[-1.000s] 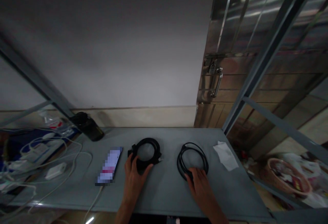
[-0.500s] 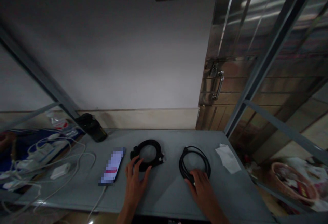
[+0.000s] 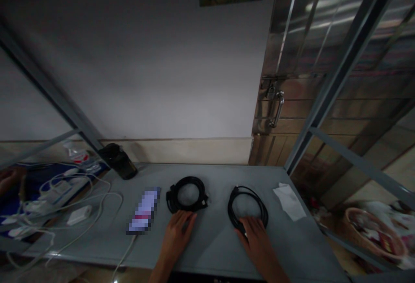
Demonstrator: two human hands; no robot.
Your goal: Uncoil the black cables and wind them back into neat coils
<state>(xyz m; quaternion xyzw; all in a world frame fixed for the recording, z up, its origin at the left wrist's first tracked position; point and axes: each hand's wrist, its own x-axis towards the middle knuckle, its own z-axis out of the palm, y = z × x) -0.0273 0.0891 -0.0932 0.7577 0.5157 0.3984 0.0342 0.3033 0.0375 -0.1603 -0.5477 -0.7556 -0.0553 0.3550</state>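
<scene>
Two coiled black cables lie side by side on the grey tabletop (image 3: 207,242). At the near edge of the thicker left coil (image 3: 190,180) is my left hand (image 3: 177,231), its thumb apart from the fingers. Those fingertips bend down by the coil, and whether they touch it is unclear. My right hand (image 3: 256,237) has closed over the near side of the thinner right coil (image 3: 231,207), thumb on the left and fingers across the strands. Light-coloured connector ends show on the left coil's right side.
A lit phone (image 3: 144,209) on a white cord lies left of the coils. Beyond it are a white adapter (image 3: 79,215), tangled white cords, a dark container (image 3: 118,162) and a plastic bottle (image 3: 81,157). White paper (image 3: 289,201) lies right. Another person's hand (image 3: 13,178) shows far left.
My left hand has drawn back toward me from the left coil's inner side to its near edge, its fingers closer together. My right hand stays at its coil. The view has shifted slightly.
</scene>
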